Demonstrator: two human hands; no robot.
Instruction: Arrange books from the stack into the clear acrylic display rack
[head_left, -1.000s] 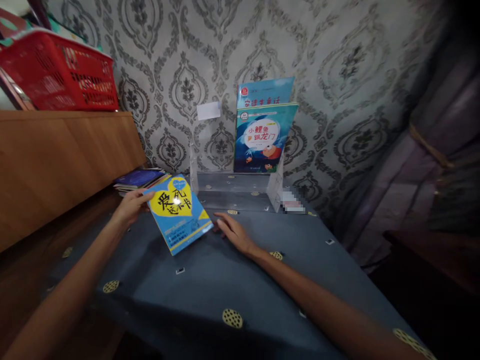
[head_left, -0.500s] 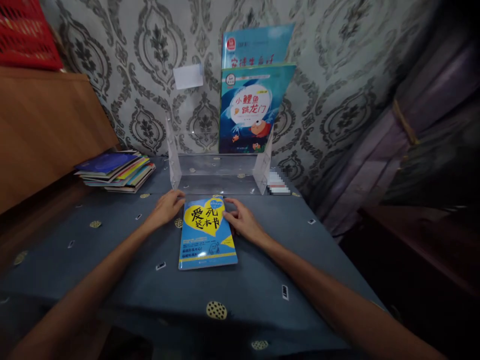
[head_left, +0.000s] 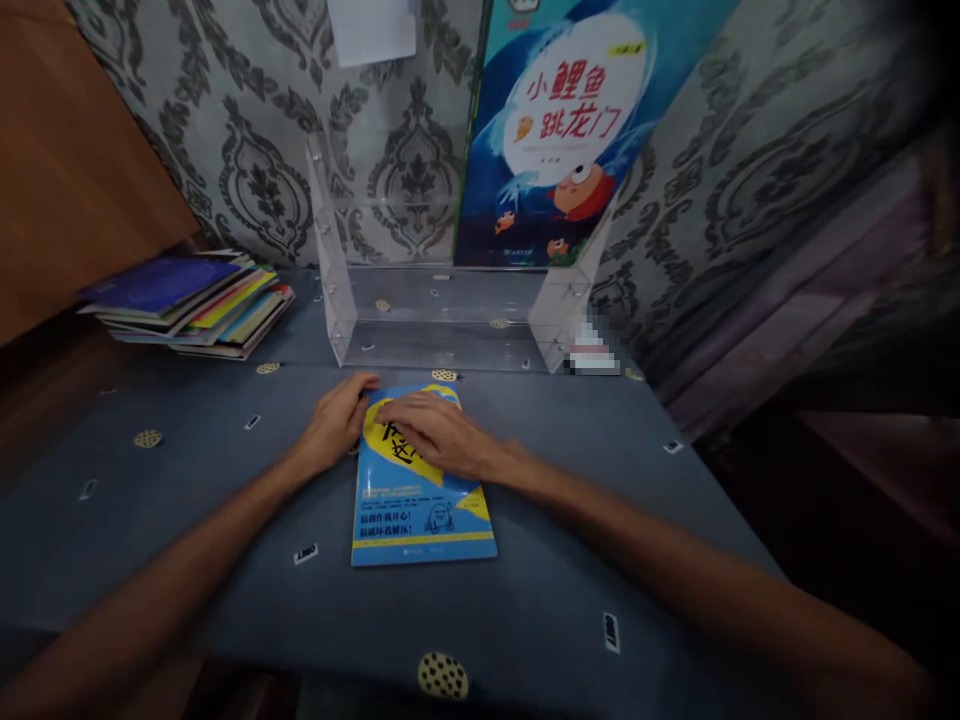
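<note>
A blue book with a yellow heart on its cover lies flat in front of me. My right hand rests across the upper part of the cover, fingers stretched out and hiding much of the heart and its black lettering. At the book's upper left edge is my left hand, fingers extended and slightly bent, the fingertips close to the corner. Whether they touch the book I cannot tell. Neither hand grips anything.
Behind the book stands a clear acrylic rack holding a blue picture book with an orange fish. A pile of thin books lies at the left on the dark patterned tablecloth. A purple curtain hangs at the right.
My right hand has moved left from the book's right edge onto its cover. My left hand stays by the left edge. The view has come closer and tilted down.
</note>
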